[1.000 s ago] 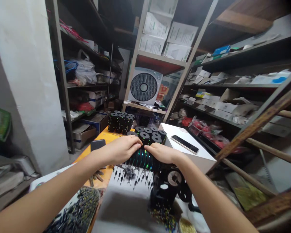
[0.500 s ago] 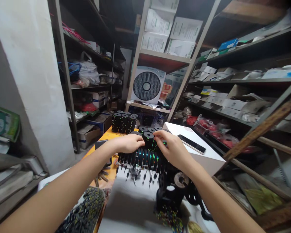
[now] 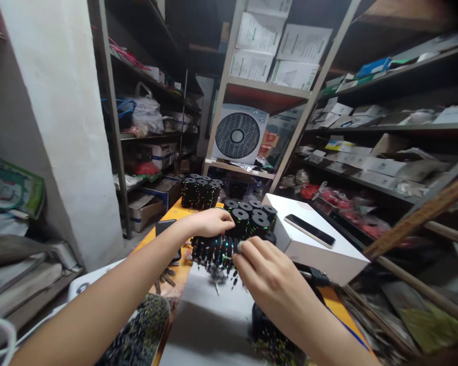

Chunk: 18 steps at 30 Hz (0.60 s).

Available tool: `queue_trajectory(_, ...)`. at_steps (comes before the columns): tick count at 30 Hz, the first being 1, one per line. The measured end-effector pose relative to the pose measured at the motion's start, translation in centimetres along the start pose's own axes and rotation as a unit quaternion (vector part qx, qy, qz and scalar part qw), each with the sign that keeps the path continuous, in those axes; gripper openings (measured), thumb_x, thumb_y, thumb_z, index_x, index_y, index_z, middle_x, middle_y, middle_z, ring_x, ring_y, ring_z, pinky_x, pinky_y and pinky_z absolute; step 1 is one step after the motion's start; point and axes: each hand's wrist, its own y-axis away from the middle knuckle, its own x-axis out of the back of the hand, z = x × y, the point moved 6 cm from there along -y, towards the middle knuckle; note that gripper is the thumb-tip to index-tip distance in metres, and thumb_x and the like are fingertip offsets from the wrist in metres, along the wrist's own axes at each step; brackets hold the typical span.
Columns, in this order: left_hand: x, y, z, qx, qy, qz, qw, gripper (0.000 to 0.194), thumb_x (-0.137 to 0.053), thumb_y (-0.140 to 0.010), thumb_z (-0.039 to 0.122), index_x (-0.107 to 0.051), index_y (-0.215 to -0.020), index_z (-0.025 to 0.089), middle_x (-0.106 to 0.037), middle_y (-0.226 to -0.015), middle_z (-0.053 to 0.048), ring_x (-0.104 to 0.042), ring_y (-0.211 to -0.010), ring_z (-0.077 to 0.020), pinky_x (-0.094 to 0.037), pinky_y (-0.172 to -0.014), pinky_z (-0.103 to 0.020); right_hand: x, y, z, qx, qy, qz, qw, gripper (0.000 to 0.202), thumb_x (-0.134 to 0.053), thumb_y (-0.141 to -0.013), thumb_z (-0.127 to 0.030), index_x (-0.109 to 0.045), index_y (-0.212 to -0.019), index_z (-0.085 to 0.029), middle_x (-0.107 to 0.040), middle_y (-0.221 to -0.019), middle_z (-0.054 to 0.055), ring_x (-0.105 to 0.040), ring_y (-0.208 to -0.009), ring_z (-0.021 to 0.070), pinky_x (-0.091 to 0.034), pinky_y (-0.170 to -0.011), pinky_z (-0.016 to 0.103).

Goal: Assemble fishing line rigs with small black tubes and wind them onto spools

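Observation:
My left hand (image 3: pixel 213 222) is closed, its fingertips at the back top edge of a row of black disc-like spools (image 3: pixel 209 249). Whatever its fingers grip is hidden. Fine lines with small dark beads hang off the row's front. My right hand (image 3: pixel 267 267) is closed in a pinch at the row's right end, thumb and fingers together; what they hold is too small to make out. Just behind both hands stand stacked black foam spools (image 3: pixel 260 219) with centre holes and green flecks. A second group of such stacks (image 3: pixel 200 193) stands farther back on the left.
A white box (image 3: pixel 320 254) with a phone (image 3: pixel 309 230) on it stands at the right. A tray of small dark and yellow pieces (image 3: pixel 137 330) lies front left. A dark device (image 3: pixel 267 325) is partly behind my right forearm. Beyond is a box fan (image 3: pixel 237 134).
My right hand has come down and toward me, from the standing foam spools to the right end of the row. My left hand stays near the row's back edge. The view has shifted slightly.

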Motion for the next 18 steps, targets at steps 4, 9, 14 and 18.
queue_trajectory(4,0.0,0.1,-0.1,0.010,0.015,0.002,1.000,0.028,-0.057,-0.093,0.034,-0.062,-0.112,0.014,-0.066,-0.110,-0.007,-0.065,-0.095,-0.0215,-0.055,-0.082,-0.042,0.0,0.4,0.2,-0.013,-0.009,0.032,0.999,0.022,-0.047,-0.084,-0.001,-0.058,-0.071,-0.015,-0.052,-0.071,0.006,-0.048,-0.066,0.0215,-0.046,-0.055,0.037)
queue_trajectory(9,0.0,0.3,-0.3,0.022,0.029,-0.005,0.999,0.028,-0.057,-0.094,0.035,-0.062,-0.112,0.014,-0.066,-0.109,-0.007,-0.066,-0.092,-0.0208,-0.056,-0.080,-0.041,0.3,0.8,0.5,-0.045,-0.148,0.054,0.987,0.019,-0.045,-0.088,-0.006,-0.058,-0.078,-0.015,-0.050,-0.073,0.005,-0.047,-0.069,0.0192,-0.048,-0.060,0.034)
queue_trajectory(14,-0.1,0.2,-0.4,0.023,0.038,-0.008,0.999,0.028,-0.057,-0.094,0.035,-0.062,-0.112,0.014,-0.066,-0.110,-0.007,-0.065,-0.094,-0.0212,-0.055,-0.081,-0.041,0.0,0.1,0.5,0.001,-0.090,0.020,0.996,0.022,-0.047,-0.087,-0.001,-0.063,-0.098,-0.011,-0.058,-0.086,0.010,-0.053,-0.078,0.0230,-0.054,-0.065,0.038)
queue_trajectory(18,-0.1,0.3,-0.4,0.017,0.047,-0.009,0.999,0.029,-0.057,-0.094,0.035,-0.061,-0.113,0.014,-0.066,-0.111,-0.008,-0.065,-0.094,-0.0214,-0.055,-0.082,-0.042,-0.2,-0.7,0.8,0.067,-0.041,-0.049,0.996,0.020,-0.056,-0.081,0.000,-0.066,-0.093,-0.011,-0.060,-0.085,0.010,-0.056,-0.078,0.0238,-0.056,-0.062,0.036)
